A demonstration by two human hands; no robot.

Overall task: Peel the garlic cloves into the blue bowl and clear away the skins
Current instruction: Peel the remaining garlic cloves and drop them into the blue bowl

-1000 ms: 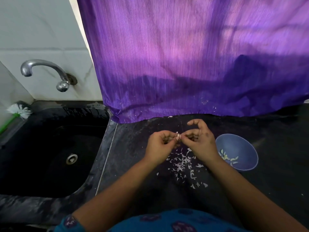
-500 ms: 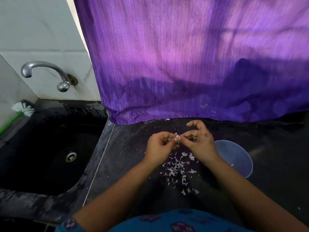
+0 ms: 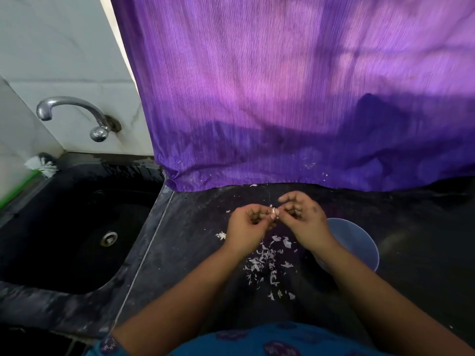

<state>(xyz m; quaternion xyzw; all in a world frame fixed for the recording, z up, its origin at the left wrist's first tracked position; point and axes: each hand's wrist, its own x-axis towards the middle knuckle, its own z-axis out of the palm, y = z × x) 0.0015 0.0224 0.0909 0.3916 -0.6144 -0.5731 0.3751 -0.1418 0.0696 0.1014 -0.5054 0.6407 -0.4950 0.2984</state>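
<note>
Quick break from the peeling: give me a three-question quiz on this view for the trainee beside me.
1. True or false: the skins lie in the sink.
2. Which hand hides part of the bowl? A) left B) right
3. Fill in: both hands pinch a garlic ____.

Key:
1. False; they lie on the counter.
2. B; the right hand and its forearm overlap the bowl, while the left hand is clear of it.
3. Clove, held between the fingertips.
</note>
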